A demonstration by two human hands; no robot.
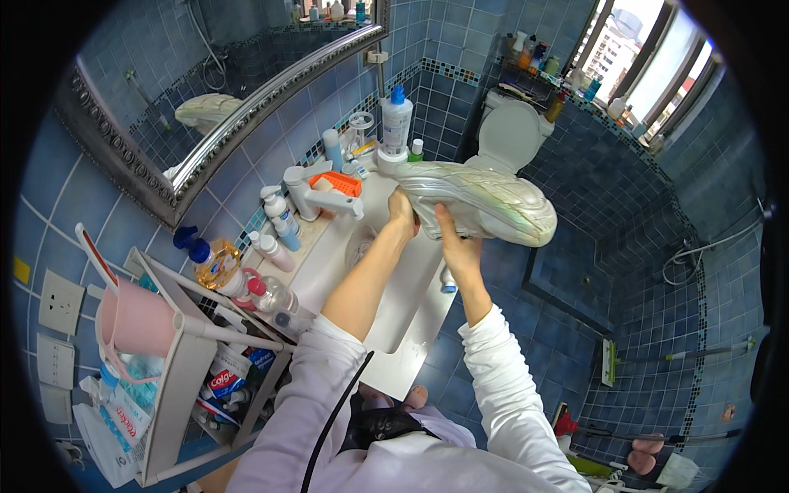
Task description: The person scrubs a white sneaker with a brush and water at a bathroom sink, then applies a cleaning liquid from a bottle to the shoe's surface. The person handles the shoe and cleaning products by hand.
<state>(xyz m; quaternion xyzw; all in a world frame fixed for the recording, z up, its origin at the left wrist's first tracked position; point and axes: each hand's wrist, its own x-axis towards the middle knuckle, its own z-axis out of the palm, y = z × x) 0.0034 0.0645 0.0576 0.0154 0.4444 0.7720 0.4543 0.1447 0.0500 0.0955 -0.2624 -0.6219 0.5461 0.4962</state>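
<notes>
A pale, yellowish-green and white shoe [487,200] is held up above the right end of the white washbasin [394,308], its ridged sole side showing. My left hand [404,212] grips its left end. Under the shoe's near side, my right hand [461,249] holds it with the thumb pressed along the surface. A second light-coloured shoe [360,246] lies in the basin beneath the faucet, partly hidden by my left forearm. The white faucet [320,196] stands at the basin's back edge. A white item with a blue end [449,282] rests at the front rim, below my right hand.
An orange soap dish [336,183], a large blue-capped bottle [396,123] and several pump bottles [280,212] line the back ledge. At left stands a rack [179,345] with a pink bucket [135,317]. A framed mirror [277,80] hangs above; a toilet [510,135] stands beyond.
</notes>
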